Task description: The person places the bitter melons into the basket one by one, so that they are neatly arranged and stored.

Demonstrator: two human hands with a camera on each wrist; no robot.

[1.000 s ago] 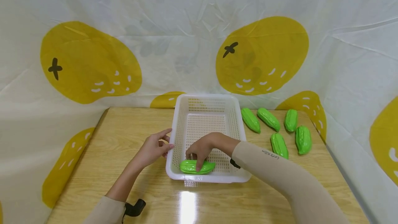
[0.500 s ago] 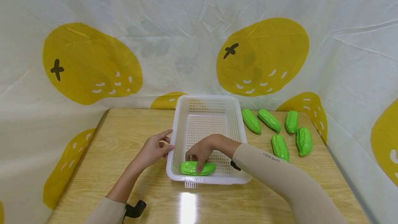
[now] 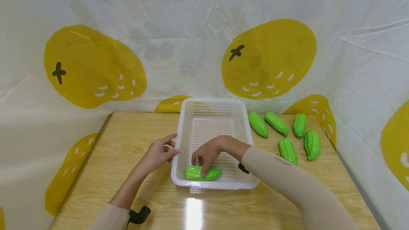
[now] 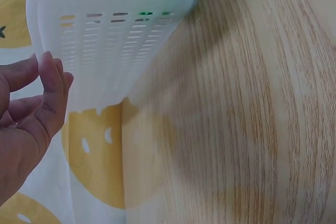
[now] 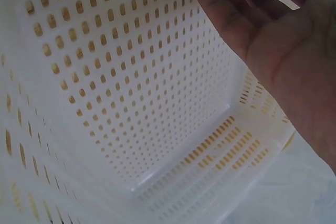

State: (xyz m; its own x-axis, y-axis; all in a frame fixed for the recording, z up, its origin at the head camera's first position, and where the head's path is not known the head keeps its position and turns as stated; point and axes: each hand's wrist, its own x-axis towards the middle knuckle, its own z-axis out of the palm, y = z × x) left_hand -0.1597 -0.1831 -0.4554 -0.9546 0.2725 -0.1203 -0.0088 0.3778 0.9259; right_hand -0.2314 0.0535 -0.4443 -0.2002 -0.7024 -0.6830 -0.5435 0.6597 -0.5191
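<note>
A white perforated plastic basket (image 3: 215,184) stands on the wooden table. In it, along the near wall, lies a glossy green ridged bitter melon (image 3: 194,173). The right hand (image 3: 209,152) reaches in from above and holds this bitter melon, thumb across its top and fingers curled on the far side. In the right wrist view the palm (image 5: 294,51) is over the basket's holed floor, and the bitter melon is out of sight. At the basket's left rim the left hand (image 3: 159,153) pinches the edge with thumb and fingertips, shown closer as bent fingers (image 4: 50,98) in the left wrist view.
Several more bitter melons (image 3: 288,151) lie apart on the table (image 3: 137,127) right of the basket; the right sleeve (image 3: 278,173) passes just in front of the nearest. A white cloth with yellow fruit prints (image 3: 188,45) hangs behind and at both sides.
The right wrist has risen slightly, while its thumb stays on the bitter melon. The left hand, basket and bitter melons keep their places; the head view has shifted a little.
</note>
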